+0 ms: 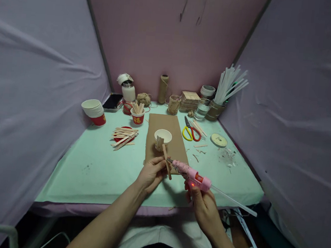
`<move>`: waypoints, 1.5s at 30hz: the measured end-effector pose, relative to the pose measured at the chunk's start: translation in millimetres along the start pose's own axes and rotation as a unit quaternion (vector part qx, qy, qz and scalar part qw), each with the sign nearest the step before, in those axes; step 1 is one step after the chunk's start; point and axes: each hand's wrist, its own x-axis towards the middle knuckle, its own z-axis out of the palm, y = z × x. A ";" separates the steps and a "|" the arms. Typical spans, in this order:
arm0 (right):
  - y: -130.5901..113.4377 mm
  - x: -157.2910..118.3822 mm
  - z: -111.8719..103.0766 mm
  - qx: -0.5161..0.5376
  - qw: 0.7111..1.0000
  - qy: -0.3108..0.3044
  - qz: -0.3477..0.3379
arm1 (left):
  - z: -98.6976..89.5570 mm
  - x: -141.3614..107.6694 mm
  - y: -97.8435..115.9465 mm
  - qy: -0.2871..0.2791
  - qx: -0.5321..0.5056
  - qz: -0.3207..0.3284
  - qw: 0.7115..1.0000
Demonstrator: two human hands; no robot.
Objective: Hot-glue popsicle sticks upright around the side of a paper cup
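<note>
My left hand point(152, 173) pinches a flat wooden craft stick point(165, 157) between thumb and fingers. Wrapped around the handle of a pink hot glue gun point(191, 175) is my right hand point(203, 205). The gun's nozzle points left and meets or nearly meets the stick; I cannot tell which. A clear glue stick point(234, 201) juts from the gun's rear, and a small red light glows on it. Just beyond the left hand, a white paper cup point(163, 135) stands on a brown cardboard sheet point(160, 121), with short wooden pieces point(159, 143) upright against its near side.
Loose craft sticks point(124, 137) lie on a red dish at left, near stacked paper cups point(94, 111). Scissors point(192, 133) and a round lid point(219, 140) lie at right. Behind stand a twine spool point(163, 89), wooden squares point(189, 101), a water glass point(202, 110) and glue sticks point(227, 85).
</note>
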 end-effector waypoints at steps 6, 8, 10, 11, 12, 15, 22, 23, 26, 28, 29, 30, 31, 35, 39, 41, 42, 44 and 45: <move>-5.1 1.7 -0.9 -0.023 1.000 -0.004 -0.018 | 1.3 -0.5 0.6 -0.007 0.002 0.002 1.000; -5.7 1.7 -1.1 -0.030 0.999 -0.001 -0.023 | 2.0 -0.8 0.7 -0.006 0.006 0.002 1.000; -5.2 1.6 -1.1 -0.034 0.999 0.001 -0.021 | 2.3 -1.2 0.8 -0.006 0.012 0.002 1.000; -4.8 1.6 -1.1 -0.034 0.999 0.001 -0.018 | 2.3 -1.4 0.8 -0.007 0.015 0.003 1.000; -4.4 1.6 -1.1 -0.035 0.999 0.002 -0.014 | 2.2 -1.5 0.8 -0.009 0.017 0.004 1.000; -4.7 1.9 -1.5 -0.044 0.999 0.004 -0.009 | 1.9 -1.8 0.7 -0.015 0.021 0.008 1.000; -9.1 3.4 -2.4 -0.042 0.999 0.008 -0.019 | 3.6 -2.8 0.8 -0.013 0.022 0.004 1.000; -9.3 3.4 -2.4 -0.040 0.999 0.008 -0.018 | 3.7 -2.9 0.8 -0.012 0.023 0.004 1.000; -9.8 3.1 -2.6 -0.032 0.999 0.006 -0.016 | 4.1 -2.9 0.6 -0.010 0.022 0.004 1.000; -10.8 2.8 -3.0 -0.028 0.999 0.003 -0.015 | 4.1 -2.6 0.5 -0.006 0.023 0.007 1.000; -11.5 2.7 -3.1 -0.028 1.000 0.000 -0.014 | 3.9 -2.4 0.5 -0.003 0.022 0.008 1.000; -12.1 2.6 -3.3 -0.027 1.000 -0.003 -0.013 | 3.6 -2.2 0.5 -0.002 0.020 0.009 1.000; -12.7 2.5 -3.4 -0.026 1.000 -0.004 -0.013 | 3.1 -1.8 0.5 0.000 0.017 0.010 1.000; -14.2 1.7 -3.6 -0.028 0.999 -0.005 -0.015 | 0.9 -0.5 1.1 0.010 0.000 0.011 1.000; -15.4 1.0 -4.2 -0.028 0.999 -0.010 -0.014 | 0.8 -0.3 2.1 0.018 -0.006 0.012 1.000; -15.9 0.9 -4.7 -0.027 0.999 -0.013 -0.014 | 1.6 -0.6 2.8 0.022 -0.011 0.016 1.000; -16.0 0.8 -4.9 -0.026 0.999 -0.015 -0.013 | 2.0 -0.8 3.2 0.025 -0.013 0.019 0.999; -15.7 0.2 -5.3 -0.028 0.999 -0.018 -0.013 | 2.6 -1.0 4.1 0.026 -0.016 0.022 0.999; -15.3 -0.3 -5.4 -0.030 0.999 -0.019 -0.012 | 2.7 -1.1 4.6 0.027 -0.017 0.024 0.999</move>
